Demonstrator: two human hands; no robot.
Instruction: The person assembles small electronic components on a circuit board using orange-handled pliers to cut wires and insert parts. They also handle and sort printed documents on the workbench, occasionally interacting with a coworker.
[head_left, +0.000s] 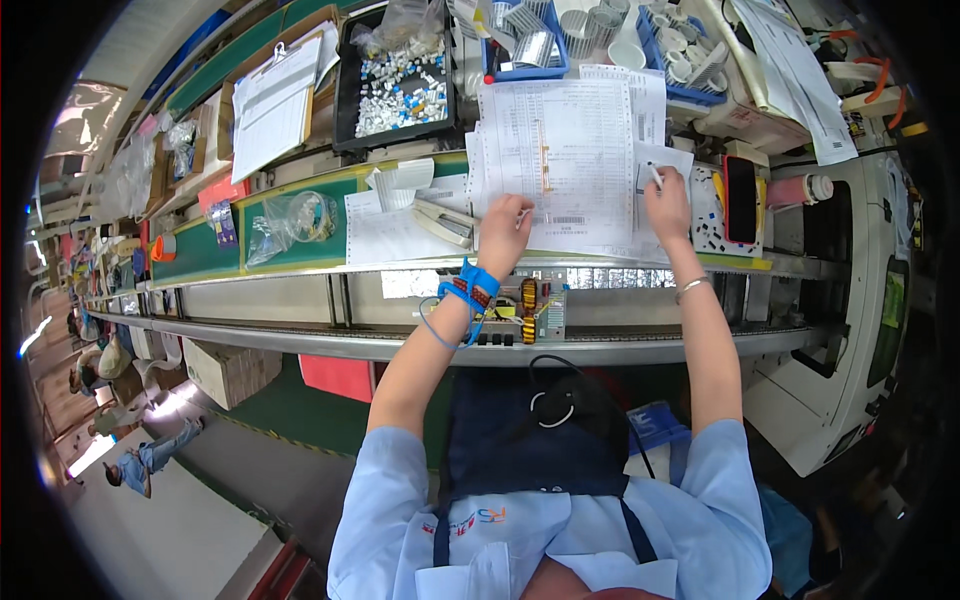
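Note:
A printed sheet (585, 150) with dense table lines lies on the bench in front of me, with other papers under and beside it. My right hand (668, 208) grips a slim white pen (655, 177) over a smaller paper (676, 158) at the sheet's right. At the lower left of the printed sheet rests my left hand (505, 236), its fingers curled in; what they hold, if anything, is too small to make out. A blue strap with a cord (470, 290) circles my left wrist. Close to the left hand lies a grey stapler (443, 224).
Behind stand a black tray (395, 90) of small white and blue parts and blue bins (527, 65). A clipboard (275, 115) lies far left, a tape roll (308, 213) nearer. A red phone (740, 200) is at right. A circuit board (540, 308) sits on the rail before me.

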